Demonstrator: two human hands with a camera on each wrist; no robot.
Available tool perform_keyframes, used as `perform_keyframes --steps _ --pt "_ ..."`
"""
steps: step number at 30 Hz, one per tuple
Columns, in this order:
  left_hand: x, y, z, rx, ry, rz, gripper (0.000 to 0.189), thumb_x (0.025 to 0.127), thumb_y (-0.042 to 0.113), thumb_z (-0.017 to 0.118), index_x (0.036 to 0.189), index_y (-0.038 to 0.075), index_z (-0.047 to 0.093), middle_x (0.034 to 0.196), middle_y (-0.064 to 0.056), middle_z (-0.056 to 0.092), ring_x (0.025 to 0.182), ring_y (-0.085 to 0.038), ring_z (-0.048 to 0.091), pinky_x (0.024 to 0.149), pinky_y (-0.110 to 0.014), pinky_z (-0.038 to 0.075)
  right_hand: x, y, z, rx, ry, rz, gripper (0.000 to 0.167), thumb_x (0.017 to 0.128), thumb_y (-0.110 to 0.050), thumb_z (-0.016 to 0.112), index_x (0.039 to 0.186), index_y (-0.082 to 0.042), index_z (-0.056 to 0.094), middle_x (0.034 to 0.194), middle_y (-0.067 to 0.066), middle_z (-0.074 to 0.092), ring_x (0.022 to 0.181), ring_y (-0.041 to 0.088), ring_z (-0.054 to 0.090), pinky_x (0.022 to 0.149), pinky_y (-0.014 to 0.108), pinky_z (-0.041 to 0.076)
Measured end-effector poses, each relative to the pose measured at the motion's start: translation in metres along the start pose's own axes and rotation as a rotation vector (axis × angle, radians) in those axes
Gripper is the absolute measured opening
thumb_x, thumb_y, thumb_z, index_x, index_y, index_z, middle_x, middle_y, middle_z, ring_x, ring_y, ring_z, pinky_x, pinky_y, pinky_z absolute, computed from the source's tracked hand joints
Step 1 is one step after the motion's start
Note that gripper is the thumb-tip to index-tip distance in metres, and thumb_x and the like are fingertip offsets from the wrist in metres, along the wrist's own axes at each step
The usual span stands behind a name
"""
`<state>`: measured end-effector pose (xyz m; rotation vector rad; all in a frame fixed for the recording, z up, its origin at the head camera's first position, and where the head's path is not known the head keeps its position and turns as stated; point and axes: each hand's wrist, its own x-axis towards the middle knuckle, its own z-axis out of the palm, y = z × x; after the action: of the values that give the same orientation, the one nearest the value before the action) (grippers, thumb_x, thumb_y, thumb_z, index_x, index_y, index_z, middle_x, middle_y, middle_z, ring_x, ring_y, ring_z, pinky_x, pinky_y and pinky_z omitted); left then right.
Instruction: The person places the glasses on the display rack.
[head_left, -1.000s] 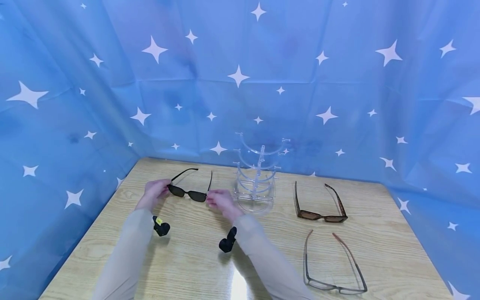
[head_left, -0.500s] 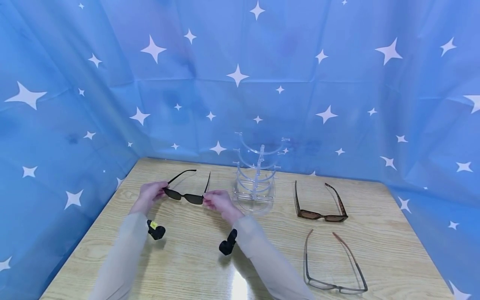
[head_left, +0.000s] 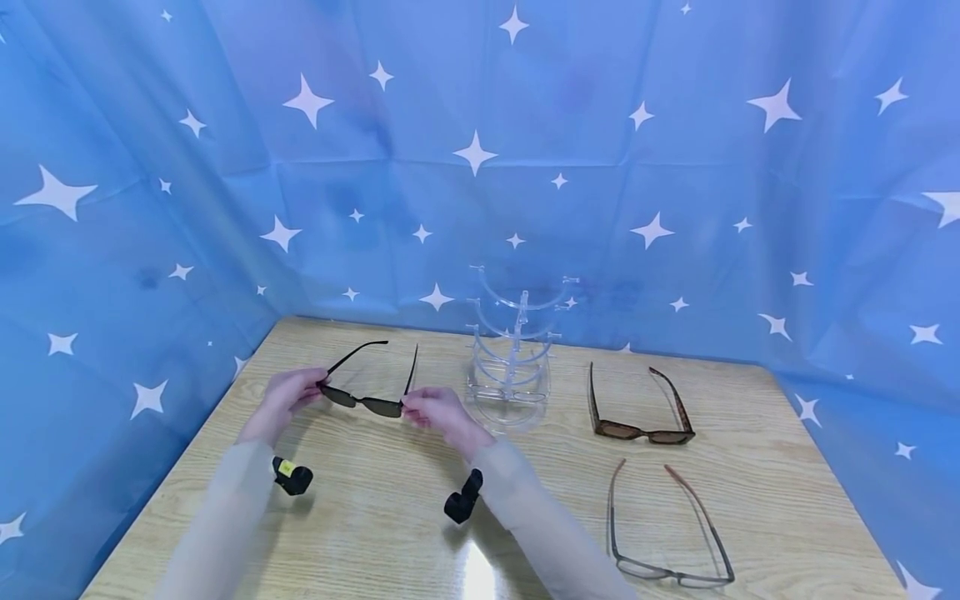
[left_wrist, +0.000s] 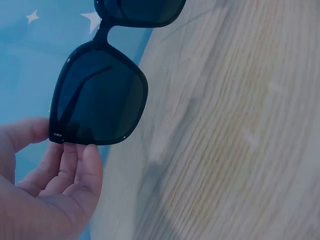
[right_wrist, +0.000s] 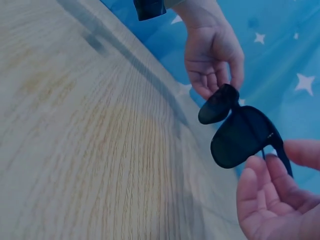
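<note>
Black sunglasses [head_left: 360, 402] with dark lenses are held between both hands at the left of the table, temples unfolded and pointing away. My left hand [head_left: 287, 397] pinches the frame's left outer corner with thumb and fingers; the left wrist view shows that grip beside one large lens [left_wrist: 102, 95]. At the opposite corner, by the hinge, my right hand [head_left: 442, 414] pinches the frame. In the right wrist view the right fingers [right_wrist: 275, 185] sit under the corner. Just right of the hands stands a clear tiered glasses stand [head_left: 513, 358].
Brown tortoiseshell sunglasses [head_left: 645, 435] lie unfolded on the wooden table [head_left: 375, 517] right of the stand. Nearer the front right are thin-framed clear eyeglasses [head_left: 675, 577], also unfolded. A blue star-patterned cloth [head_left: 600, 200] hangs behind and at both sides.
Both hands have shifted slightly left and nearer the body with the black sunglasses, the left hand more than the right. The stand and other glasses have stayed put.
</note>
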<state>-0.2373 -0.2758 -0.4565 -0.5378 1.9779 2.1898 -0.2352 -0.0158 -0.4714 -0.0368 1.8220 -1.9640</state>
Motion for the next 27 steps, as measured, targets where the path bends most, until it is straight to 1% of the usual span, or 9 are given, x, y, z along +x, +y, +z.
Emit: perform_keyframes --steps 4,9,11,14,19,23,27 --pt "-0.006 -0.001 -0.003 0.004 -0.037 0.015 0.016 0.090 0.006 0.060 0.079 0.017 0.065 0.074 0.006 0.067 0.068 -0.004 0.061 0.076 -0.022 0.055 -0.008 -0.002 -0.002 -0.014 -0.029 0.004 0.013 0.087 -0.006 0.062 0.096 0.003 0.063 0.075 0.002 0.063 0.069 0.012 0.059 0.065 0.023 0.052" --pt "-0.017 -0.003 -0.006 -0.003 -0.096 0.052 0.020 0.091 0.004 0.058 0.078 0.018 0.065 0.077 0.005 0.066 0.069 -0.005 0.062 0.073 -0.020 0.055 -0.020 -0.005 -0.004 -0.035 -0.060 -0.003 0.013 0.088 -0.007 0.062 0.096 0.004 0.063 0.075 0.001 0.063 0.069 0.012 0.059 0.073 0.031 0.054" --pt "-0.022 -0.005 -0.007 -0.027 -0.119 0.057 0.022 0.091 0.004 0.057 0.077 0.019 0.066 0.078 0.004 0.067 0.070 -0.006 0.062 0.073 -0.020 0.055 -0.024 -0.005 -0.005 -0.041 -0.067 -0.012 0.015 0.088 -0.007 0.063 0.097 0.005 0.063 0.076 0.001 0.063 0.069 0.013 0.060 0.077 0.034 0.054" --pt "-0.029 -0.007 -0.008 -0.047 -0.148 0.055 0.021 0.091 0.003 0.058 0.079 0.018 0.066 0.079 0.002 0.068 0.070 -0.006 0.063 0.072 -0.021 0.055 -0.029 -0.006 -0.008 -0.052 -0.075 -0.022 0.018 0.087 -0.007 0.063 0.100 0.007 0.063 0.077 0.002 0.064 0.070 0.013 0.060 0.078 0.037 0.054" --pt "-0.037 -0.012 -0.009 -0.038 -0.188 0.046 0.014 0.091 0.005 0.058 0.085 0.015 0.065 0.083 0.001 0.068 0.071 -0.007 0.062 0.071 -0.020 0.055 -0.039 -0.006 -0.013 -0.068 -0.104 -0.037 0.020 0.088 -0.007 0.062 0.101 0.008 0.062 0.077 0.002 0.064 0.069 0.012 0.060 0.077 0.035 0.054" --pt "-0.045 -0.015 -0.007 -0.022 -0.210 0.058 0.015 0.091 0.004 0.057 0.086 0.015 0.066 0.082 0.002 0.068 0.071 -0.007 0.062 0.071 -0.020 0.055 -0.047 -0.007 -0.019 -0.078 -0.124 -0.027 0.017 0.087 -0.007 0.062 0.098 0.007 0.062 0.076 0.001 0.064 0.069 0.012 0.060 0.074 0.032 0.054" --pt "-0.055 -0.017 -0.005 -0.018 -0.242 0.062 0.016 0.091 0.003 0.056 0.087 0.015 0.065 0.082 0.002 0.069 0.072 -0.007 0.063 0.075 -0.022 0.055 -0.054 -0.007 -0.023 -0.095 -0.136 -0.034 0.017 0.087 -0.007 0.062 0.097 0.007 0.063 0.073 0.000 0.064 0.068 0.012 0.061 0.074 0.033 0.055"
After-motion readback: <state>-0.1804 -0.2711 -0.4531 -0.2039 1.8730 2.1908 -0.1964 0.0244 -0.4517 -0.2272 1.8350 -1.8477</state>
